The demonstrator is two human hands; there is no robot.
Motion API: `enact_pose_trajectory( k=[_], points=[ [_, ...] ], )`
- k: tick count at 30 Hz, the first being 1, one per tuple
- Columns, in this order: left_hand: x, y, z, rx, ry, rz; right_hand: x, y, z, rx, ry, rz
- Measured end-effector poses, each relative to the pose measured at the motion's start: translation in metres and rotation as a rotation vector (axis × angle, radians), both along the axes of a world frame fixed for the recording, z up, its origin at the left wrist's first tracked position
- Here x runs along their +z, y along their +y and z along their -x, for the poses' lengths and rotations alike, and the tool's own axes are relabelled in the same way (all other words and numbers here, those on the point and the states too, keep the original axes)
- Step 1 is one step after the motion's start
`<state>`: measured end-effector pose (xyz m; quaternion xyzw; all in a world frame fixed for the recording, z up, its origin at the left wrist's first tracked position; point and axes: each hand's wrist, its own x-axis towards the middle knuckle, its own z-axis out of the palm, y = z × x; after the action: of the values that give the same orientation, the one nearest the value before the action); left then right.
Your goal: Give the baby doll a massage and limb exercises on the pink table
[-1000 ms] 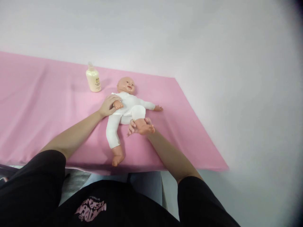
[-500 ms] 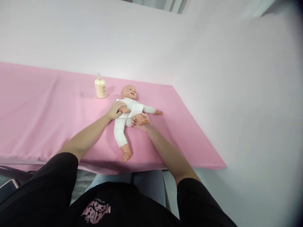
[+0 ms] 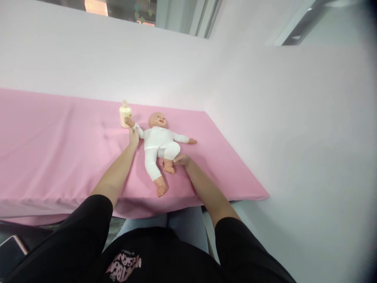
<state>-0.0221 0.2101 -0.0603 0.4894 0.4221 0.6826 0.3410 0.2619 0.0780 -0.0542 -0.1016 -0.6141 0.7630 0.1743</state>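
A baby doll (image 3: 159, 138) with a white cloth body lies on its back on the pink-covered table (image 3: 88, 165), its head toward the wall. My left hand (image 3: 134, 136) is closed on the doll's arm on the left side, near the wrist, and that arm is stretched outward. Around the lower part of the bent leg on the right side, my right hand (image 3: 180, 160) is closed, some of its fingers hidden behind the leg. The doll's other leg lies straight toward me, and its other arm points right.
A cream-coloured pump bottle (image 3: 125, 114) stands behind the doll's outstretched hand, partly covered by it. White walls (image 3: 250, 110) border the table at the back and right. A dark phone-like device (image 3: 12, 251) is at the lower left.
My left hand has swung the doll's arm from across its body outward to the left. My right hand has lowered the bent leg toward me. The view has tilted slightly up.
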Motion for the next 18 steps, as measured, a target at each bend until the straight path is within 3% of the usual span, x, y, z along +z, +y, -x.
enact_pose_trajectory(
  k=[3,8,18],
  points=[
    [0.004,-0.001,-0.001,0.085,-0.096,0.051,0.012,-0.007,0.006,0.037,-0.029,-0.02],
    [0.005,-0.007,-0.001,0.062,-0.077,0.071,0.033,-0.018,0.016,-0.011,-0.13,-0.046],
    [0.007,-0.011,-0.003,0.04,-0.041,0.125,0.007,-0.001,0.001,-0.01,-0.008,0.027]
  ],
)
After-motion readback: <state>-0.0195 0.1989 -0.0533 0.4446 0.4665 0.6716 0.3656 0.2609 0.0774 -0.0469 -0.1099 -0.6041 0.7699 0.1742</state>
